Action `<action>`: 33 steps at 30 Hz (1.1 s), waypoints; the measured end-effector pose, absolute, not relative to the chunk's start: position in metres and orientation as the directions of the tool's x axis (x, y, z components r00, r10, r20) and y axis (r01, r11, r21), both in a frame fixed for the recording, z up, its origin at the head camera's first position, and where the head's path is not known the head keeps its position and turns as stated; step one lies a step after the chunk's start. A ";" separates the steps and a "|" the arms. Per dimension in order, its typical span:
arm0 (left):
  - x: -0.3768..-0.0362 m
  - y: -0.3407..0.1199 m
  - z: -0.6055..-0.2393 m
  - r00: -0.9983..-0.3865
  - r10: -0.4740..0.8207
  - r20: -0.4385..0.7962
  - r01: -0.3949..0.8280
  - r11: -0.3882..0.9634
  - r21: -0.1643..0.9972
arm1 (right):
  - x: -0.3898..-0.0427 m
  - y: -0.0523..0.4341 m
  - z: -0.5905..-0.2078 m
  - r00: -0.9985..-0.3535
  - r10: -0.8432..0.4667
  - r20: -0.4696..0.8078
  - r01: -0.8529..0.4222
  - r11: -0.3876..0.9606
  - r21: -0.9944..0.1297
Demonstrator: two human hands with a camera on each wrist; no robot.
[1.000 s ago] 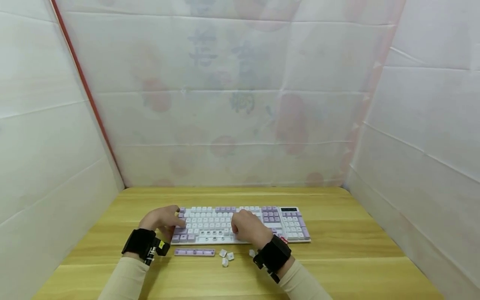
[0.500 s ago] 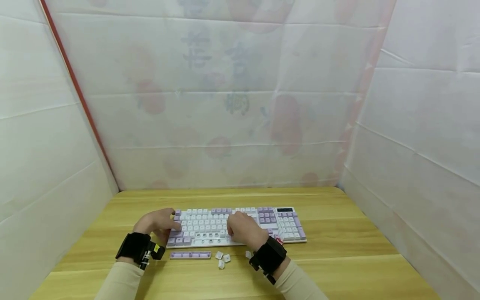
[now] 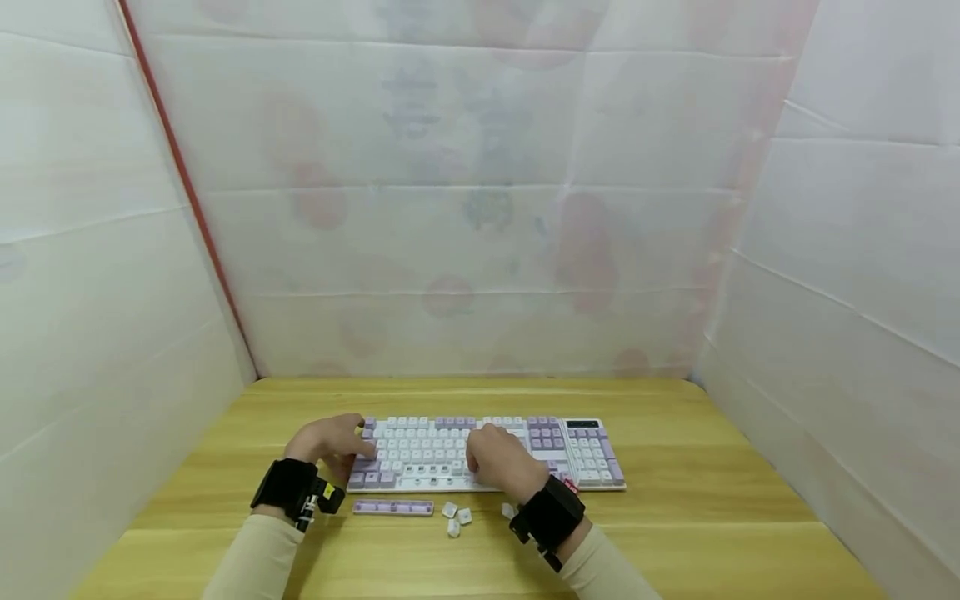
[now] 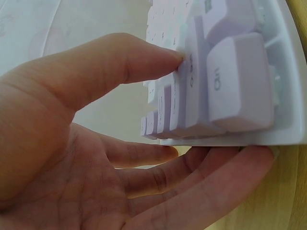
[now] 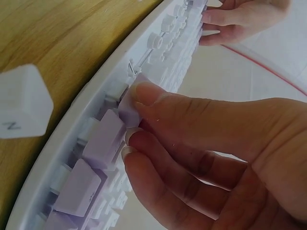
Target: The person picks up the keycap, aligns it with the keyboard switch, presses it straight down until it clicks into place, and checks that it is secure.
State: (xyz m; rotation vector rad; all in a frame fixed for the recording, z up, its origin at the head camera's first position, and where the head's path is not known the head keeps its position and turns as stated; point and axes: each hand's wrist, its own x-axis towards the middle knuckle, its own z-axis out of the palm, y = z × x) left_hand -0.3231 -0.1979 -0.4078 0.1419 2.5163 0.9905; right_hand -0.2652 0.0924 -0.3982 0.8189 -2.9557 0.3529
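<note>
A white and purple keyboard [image 3: 420, 446] lies on the table, with several bare switches along its lower rows. My left hand [image 3: 330, 442] holds its left end: the thumb presses on the purple keys and the other fingers lie along the side edge, as the left wrist view shows. Over the bottom row, right of the bare switches, my right hand [image 3: 506, 460] pinches a purple keycap [image 5: 128, 109] between thumb and fingers. Beside it in the right wrist view sit other purple keycaps [image 5: 103, 139] of the same row.
In front of the keyboard lies a long purple spacebar keycap [image 3: 393, 507], underside up. Several loose white keycaps [image 3: 465, 517] are scattered to its right, another [image 3: 508, 510] close to the right wrist. A white sheet [image 3: 480, 250] hangs behind the wooden table [image 3: 712, 517].
The head view shifts slightly left and right. Both hands stay at the same spots on the keyboard.
</note>
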 end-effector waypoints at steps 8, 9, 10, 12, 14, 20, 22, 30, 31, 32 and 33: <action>-0.328 -0.191 -0.409 -0.900 0.238 -0.366 -0.069 0.750 0.658 | -0.263 0.099 -0.397 -0.857 -0.501 0.121 -0.515 0.829 -0.218; -0.328 -0.192 -0.409 -0.899 0.238 -0.366 -0.068 0.752 0.655 | -0.264 0.099 -0.397 -0.856 -0.503 0.120 -0.517 0.828 -0.218; -0.328 -0.192 -0.409 -0.900 0.239 -0.365 -0.066 0.753 0.654 | -0.264 0.098 -0.397 -0.855 -0.504 0.119 -0.518 0.827 -0.218; -0.327 -0.193 -0.409 -0.899 0.243 -0.365 -0.063 0.751 0.657 | -0.264 0.097 -0.398 -0.855 -0.506 0.119 -0.519 0.826 -0.220; -0.327 -0.194 -0.410 -0.899 0.240 -0.366 -0.069 0.749 0.659 | -0.265 0.096 -0.399 -0.854 -0.507 0.119 -0.521 0.825 -0.220; -0.326 -0.197 -0.410 -0.902 0.222 -0.370 -0.087 0.746 0.660 | -0.264 0.093 -0.399 -0.849 -0.513 0.121 -0.528 0.829 -0.186; -0.326 -0.197 -0.411 -0.902 0.222 -0.371 -0.090 0.742 0.664 | -0.264 0.093 -0.399 -0.850 -0.512 0.122 -0.526 0.833 -0.171; -0.327 -0.198 -0.410 -0.902 0.239 -0.360 -0.068 0.743 0.665 | -0.264 0.091 -0.399 -0.858 -0.501 0.108 -0.512 0.847 -0.139; -0.327 -0.198 -0.410 -0.900 0.241 -0.362 -0.070 0.742 0.667 | -0.264 0.091 -0.399 -0.860 -0.499 0.107 -0.510 0.849 -0.138; -0.327 -0.198 -0.410 -0.899 0.243 -0.364 -0.072 0.739 0.670 | -0.264 0.091 -0.399 -0.861 -0.498 0.106 -0.509 0.850 -0.138; -0.327 -0.198 -0.409 -0.899 0.244 -0.365 -0.072 0.739 0.670 | -0.264 0.090 -0.400 -0.861 -0.498 0.105 -0.508 0.850 -0.138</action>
